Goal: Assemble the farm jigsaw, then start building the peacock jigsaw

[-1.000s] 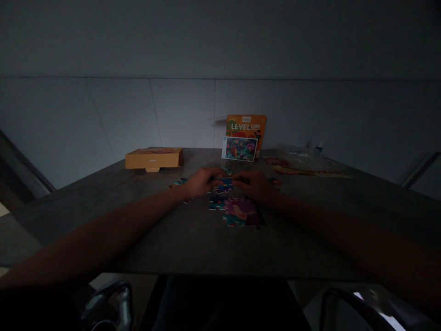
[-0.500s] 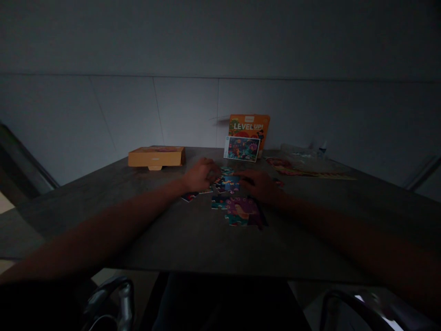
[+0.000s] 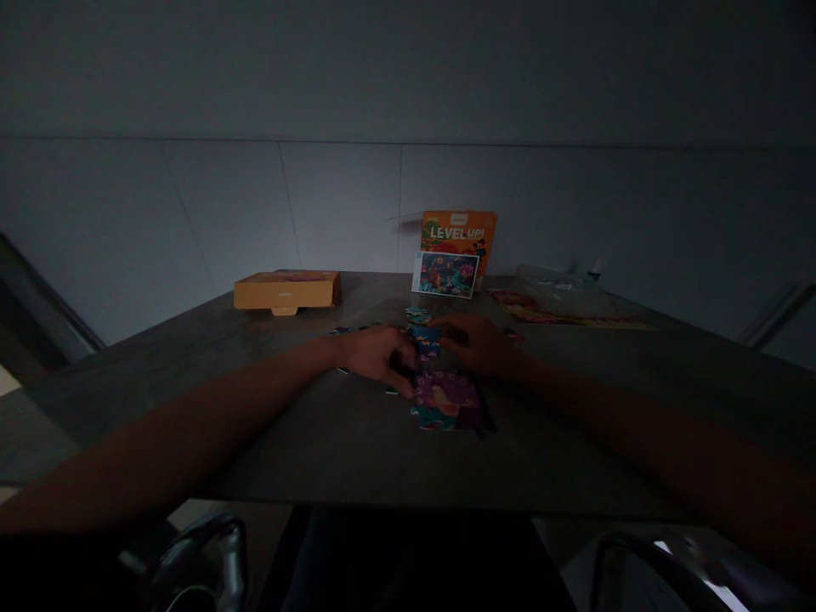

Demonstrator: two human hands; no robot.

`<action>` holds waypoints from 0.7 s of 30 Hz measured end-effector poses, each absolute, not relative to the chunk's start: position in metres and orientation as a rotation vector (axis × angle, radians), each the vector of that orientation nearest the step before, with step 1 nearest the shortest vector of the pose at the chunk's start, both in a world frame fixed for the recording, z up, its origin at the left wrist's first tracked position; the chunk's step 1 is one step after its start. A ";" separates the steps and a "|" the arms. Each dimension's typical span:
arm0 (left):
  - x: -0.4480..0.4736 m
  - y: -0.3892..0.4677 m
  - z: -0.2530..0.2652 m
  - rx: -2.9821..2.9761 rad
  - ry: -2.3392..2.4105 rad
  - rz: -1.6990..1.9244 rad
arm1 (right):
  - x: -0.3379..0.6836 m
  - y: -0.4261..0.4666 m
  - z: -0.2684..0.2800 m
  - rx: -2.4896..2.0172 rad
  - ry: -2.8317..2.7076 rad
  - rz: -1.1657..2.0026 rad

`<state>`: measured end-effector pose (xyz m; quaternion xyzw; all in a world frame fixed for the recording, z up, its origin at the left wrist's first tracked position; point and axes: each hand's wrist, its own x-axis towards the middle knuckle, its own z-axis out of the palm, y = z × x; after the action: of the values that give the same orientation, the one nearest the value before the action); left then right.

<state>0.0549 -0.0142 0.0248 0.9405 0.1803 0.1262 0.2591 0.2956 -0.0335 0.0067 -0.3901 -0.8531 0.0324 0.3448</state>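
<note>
My left hand (image 3: 381,353) is over the table, thumb and fingers spread. Its thumb tip reaches the left edge of a joined purple puzzle section (image 3: 450,395) showing a figure. Its fingertips are beside a blue puzzle section (image 3: 426,338), partly covering the pieces there. Across from it, my right hand (image 3: 481,344) rests with bent fingers at that section's right edge, a gap between thumb and forefinger. A small teal puzzle piece (image 3: 418,314) lies just beyond. More pieces (image 3: 341,330) lie partly hidden behind my left hand; one red piece (image 3: 513,337) shows past my right hand.
A picture card (image 3: 446,274) leans against an upright orange "LEVEL UP!" box (image 3: 460,229) at the back. An open orange box part (image 3: 286,293) sits back left. At the right lie a printed sheet (image 3: 548,310) and clear plastic (image 3: 561,280). The light is dim.
My left hand has come nearer and turned, its thumb now by the purple section and covering the small pieces there. The purple section sits slightly nearer. My right hand has hardly moved.
</note>
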 end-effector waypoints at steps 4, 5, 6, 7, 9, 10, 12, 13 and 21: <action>0.051 -0.013 0.025 2.577 0.521 0.319 | 0.297 -0.031 0.005 -0.997 -2.219 0.158; 0.050 -0.011 0.026 2.599 0.551 0.374 | 0.298 -0.029 0.004 -0.998 -2.213 0.176; 0.049 -0.010 0.026 2.620 0.599 0.462 | 0.299 -0.027 0.003 -1.001 -2.203 0.199; 0.048 -0.009 0.026 2.630 0.665 0.572 | 0.300 -0.025 0.002 -1.001 -2.186 0.229; 0.047 -0.006 0.026 2.598 0.805 0.791 | 0.302 -0.021 0.000 -0.984 -2.149 0.321; 0.047 -0.005 0.026 2.560 0.852 0.869 | 0.303 -0.020 -0.001 -0.968 -2.140 0.374; 0.048 -0.004 0.024 2.476 0.864 0.910 | 0.304 -0.019 -0.001 -0.934 -2.158 0.465; 0.048 -0.004 0.023 2.446 0.833 0.881 | 0.304 -0.019 -0.001 -0.923 -2.182 0.492; 0.053 -0.007 0.015 2.527 0.685 0.595 | 0.306 -0.025 0.000 -0.926 -2.297 0.489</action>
<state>0.0526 -0.0065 0.0148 0.9168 0.2484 0.2160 0.2262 0.3055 -0.0254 0.0002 -0.3496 -0.8670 0.1844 0.3035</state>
